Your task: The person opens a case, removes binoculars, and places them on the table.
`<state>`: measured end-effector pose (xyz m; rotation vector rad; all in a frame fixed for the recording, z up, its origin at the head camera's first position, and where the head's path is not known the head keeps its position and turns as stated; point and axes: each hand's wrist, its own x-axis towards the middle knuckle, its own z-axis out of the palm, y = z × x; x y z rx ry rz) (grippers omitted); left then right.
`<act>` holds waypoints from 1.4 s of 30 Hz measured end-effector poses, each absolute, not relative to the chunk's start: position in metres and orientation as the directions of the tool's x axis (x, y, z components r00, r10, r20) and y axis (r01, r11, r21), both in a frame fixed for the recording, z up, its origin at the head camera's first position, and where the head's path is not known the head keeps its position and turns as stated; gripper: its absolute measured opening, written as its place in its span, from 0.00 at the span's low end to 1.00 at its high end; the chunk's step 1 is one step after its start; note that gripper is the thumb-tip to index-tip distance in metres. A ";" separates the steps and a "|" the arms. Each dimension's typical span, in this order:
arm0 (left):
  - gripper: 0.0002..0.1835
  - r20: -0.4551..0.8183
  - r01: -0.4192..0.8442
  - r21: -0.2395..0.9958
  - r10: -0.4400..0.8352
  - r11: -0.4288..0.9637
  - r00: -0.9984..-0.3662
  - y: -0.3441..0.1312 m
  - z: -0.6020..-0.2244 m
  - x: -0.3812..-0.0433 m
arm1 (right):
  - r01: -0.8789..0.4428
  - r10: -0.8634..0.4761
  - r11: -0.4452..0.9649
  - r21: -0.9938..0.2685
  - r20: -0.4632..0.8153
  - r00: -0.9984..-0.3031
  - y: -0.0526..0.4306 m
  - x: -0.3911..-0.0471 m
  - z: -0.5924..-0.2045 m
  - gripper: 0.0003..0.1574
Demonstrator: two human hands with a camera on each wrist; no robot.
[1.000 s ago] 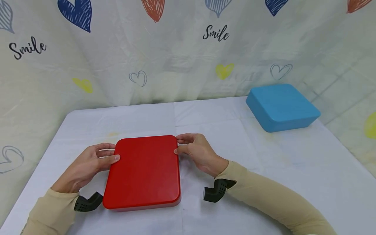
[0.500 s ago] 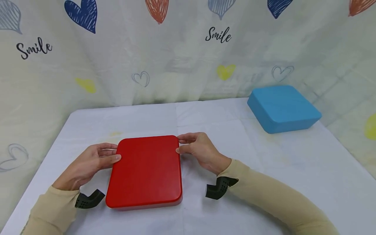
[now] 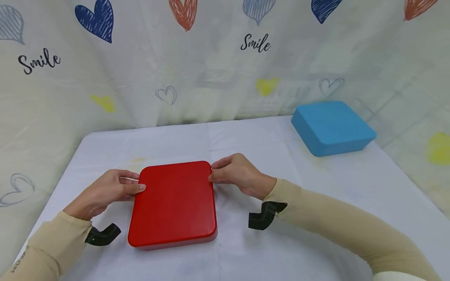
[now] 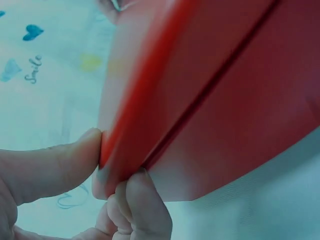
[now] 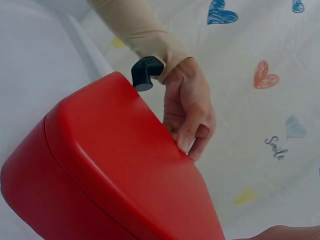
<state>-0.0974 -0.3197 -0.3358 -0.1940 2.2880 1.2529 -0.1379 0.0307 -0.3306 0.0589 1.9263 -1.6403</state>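
Note:
A square red box (image 3: pixel 175 205) with rounded corners lies on the white-covered table in front of me. A seam between its lid (image 4: pixel 142 95) and base shows in the left wrist view. My left hand (image 3: pixel 109 192) pinches the lid at the far left corner, thumb on top and fingertips at the seam. At the far right corner my right hand (image 3: pixel 242 175) grips the lid's edge between thumb and fingers; its fingertips are partly hidden behind the corner. The lid sits on the base, with no clear gap. From the right wrist, the left hand (image 5: pixel 190 115) appears across the box.
A blue box (image 3: pixel 333 128) of similar shape stands at the table's back right corner. Behind the table (image 3: pixel 288 249) hangs a pale curtain (image 3: pixel 211 58) printed with hearts and "Smile". Black wrist cameras (image 3: pixel 267 216) stick out from under both sleeves.
My right hand has drawn its fingers in closer at the far right corner, and its wrist has risen slightly. The left hand keeps its hold. The red box has barely moved.

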 end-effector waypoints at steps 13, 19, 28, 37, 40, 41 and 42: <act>0.37 -0.496 -0.365 0.766 0.126 0.530 -0.859 -0.319 -0.337 -0.097 | 0.414 -0.240 0.228 -0.881 -0.463 -0.853 0.015 -0.134 -0.340 0.27; 0.37 -0.501 -0.366 0.755 0.119 0.544 -0.857 -0.317 -0.339 -0.097 | 0.433 -0.209 0.224 -0.873 -0.477 -0.854 0.011 -0.133 -0.341 0.28; 0.36 -0.510 -0.365 0.741 0.118 0.563 -0.852 -0.316 -0.338 -0.100 | 0.409 -0.184 0.249 -0.878 -0.458 -0.870 0.013 -0.134 -0.340 0.23; 0.33 -0.521 -0.363 0.727 0.123 0.583 -0.845 -0.317 -0.338 -0.102 | 0.394 -0.189 0.287 -0.873 -0.455 -0.870 0.008 -0.135 -0.340 0.29; 0.32 -0.526 -0.362 0.729 0.136 0.581 -0.840 -0.318 -0.339 -0.102 | 0.409 -0.181 0.295 -0.864 -0.470 -0.864 0.006 -0.137 -0.341 0.28; 0.32 -0.527 -0.362 0.729 0.138 0.582 -0.839 -0.318 -0.340 -0.102 | 0.413 -0.182 0.293 -0.862 -0.474 -0.861 0.005 -0.137 -0.341 0.28; 0.32 -0.529 -0.364 0.727 0.138 0.582 -0.837 -0.318 -0.340 -0.102 | 0.418 -0.184 0.292 -0.860 -0.479 -0.858 0.005 -0.137 -0.341 0.28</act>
